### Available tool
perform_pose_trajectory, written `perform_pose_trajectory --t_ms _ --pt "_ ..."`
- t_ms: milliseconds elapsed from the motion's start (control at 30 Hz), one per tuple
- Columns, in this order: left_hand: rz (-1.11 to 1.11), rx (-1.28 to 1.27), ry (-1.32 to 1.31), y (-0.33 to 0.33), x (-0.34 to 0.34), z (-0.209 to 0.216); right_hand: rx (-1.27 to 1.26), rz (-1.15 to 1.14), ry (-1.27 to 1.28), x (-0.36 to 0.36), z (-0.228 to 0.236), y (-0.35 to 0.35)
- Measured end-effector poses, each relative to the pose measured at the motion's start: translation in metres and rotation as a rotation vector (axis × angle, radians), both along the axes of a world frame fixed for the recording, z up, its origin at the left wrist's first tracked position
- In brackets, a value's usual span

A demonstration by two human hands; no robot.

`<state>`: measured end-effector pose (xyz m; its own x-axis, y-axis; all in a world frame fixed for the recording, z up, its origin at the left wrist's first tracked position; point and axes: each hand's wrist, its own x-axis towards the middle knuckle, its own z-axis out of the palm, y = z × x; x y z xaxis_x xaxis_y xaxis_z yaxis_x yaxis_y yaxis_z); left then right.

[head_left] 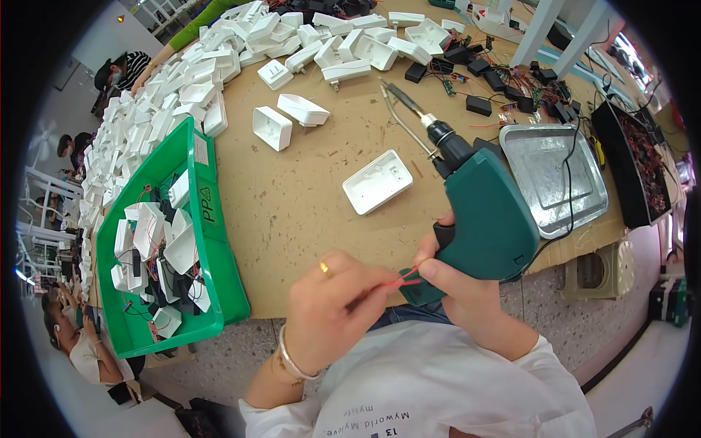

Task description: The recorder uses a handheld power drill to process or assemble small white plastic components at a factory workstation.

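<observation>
My left hand (332, 303) is closed in a pinch on thin red wires (404, 280) in front of my chest. My right hand (467, 296) wraps the handle of a dark green soldering gun (488, 212), a finger near its black trigger. Its thumb and fingertip sit right at the wires' other end. The gun's metal tip, with a thin feed tube beside it, points up and away over the table. Left of the gun, an open white plastic housing (378, 182) lies alone on the brown tabletop. What else my left palm may hold is hidden.
A green crate (226, 270) of wired white housings stands at left. White housings (197, 73) are heaped along the far left. Black modules with wires (478, 106) lie far right, near a metal tray (595, 186) and black box (610, 160). The gun's cord (569, 197) crosses the tray.
</observation>
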<state>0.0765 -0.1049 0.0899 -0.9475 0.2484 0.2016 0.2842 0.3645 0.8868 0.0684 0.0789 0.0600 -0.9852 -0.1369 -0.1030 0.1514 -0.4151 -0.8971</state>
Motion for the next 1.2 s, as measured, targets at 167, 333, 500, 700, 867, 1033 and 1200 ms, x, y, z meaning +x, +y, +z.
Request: perform_pose_trajectory --t_ms 167,333,500,700,867,1033,1200 --pt "0.301 -0.414 0.234 -0.008 -0.024 -0.001 -0.02 -0.174 0.005 -0.001 -0.004 0.004" --pt "0.331 -0.117 0.056 0.007 -0.075 -0.083 0.01 -0.224 0.05 0.002 -0.012 0.02" --pt "0.255 -0.162 0.121 0.029 -0.076 -0.098 0.112 -0.194 0.068 0.019 -0.026 0.042" --pt "0.193 -0.44 0.464 0.036 -0.064 -0.096 0.136 -0.104 -0.007 0.053 -0.052 0.076" --pt "0.218 -0.364 0.414 0.042 -0.073 -0.098 0.346 -0.113 -0.039 0.068 -0.062 0.081" --pt "0.251 -0.367 0.406 0.045 -0.073 -0.098 0.592 -0.016 -0.179 0.07 -0.059 0.078" --pt "0.256 -0.343 0.383 0.045 -0.074 -0.097 0.654 0.007 -0.118 0.063 -0.061 0.078"
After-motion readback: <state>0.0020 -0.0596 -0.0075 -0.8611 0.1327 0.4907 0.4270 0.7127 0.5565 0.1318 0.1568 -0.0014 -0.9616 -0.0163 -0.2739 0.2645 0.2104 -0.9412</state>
